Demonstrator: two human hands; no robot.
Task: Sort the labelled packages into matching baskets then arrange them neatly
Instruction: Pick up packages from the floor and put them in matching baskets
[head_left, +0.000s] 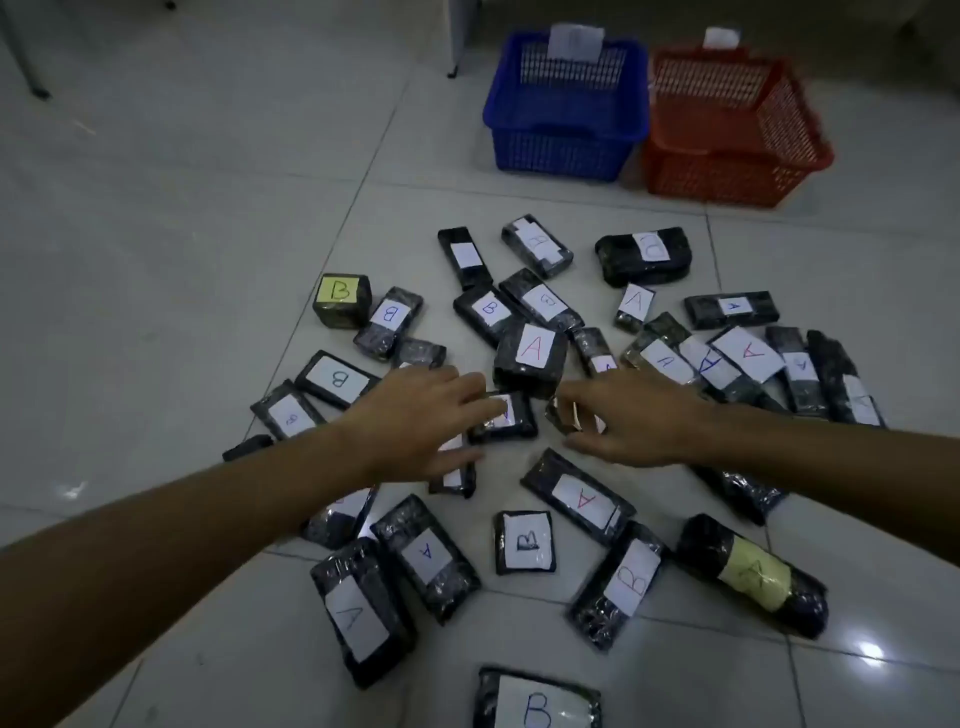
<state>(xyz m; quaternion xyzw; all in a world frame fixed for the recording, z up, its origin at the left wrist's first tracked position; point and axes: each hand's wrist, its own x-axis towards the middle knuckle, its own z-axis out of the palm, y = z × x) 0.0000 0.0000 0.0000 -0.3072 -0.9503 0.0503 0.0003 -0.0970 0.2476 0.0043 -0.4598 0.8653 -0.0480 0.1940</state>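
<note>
Several black-wrapped packages with paper labels A or B lie scattered on the tiled floor. My left hand reaches over the pile, its fingers on a small black package with a white label. My right hand curls its fingers round another small package just to the right of it. A bigger package marked A stands right behind both hands. At the back stand a blue basket and a red basket, each with a paper tag on its far rim; the lettering is unreadable.
A yellow-labelled B cube sits at the pile's left edge, and a long package with yellow tape at the lower right. A large B package lies nearest me. Furniture legs stand at the far left.
</note>
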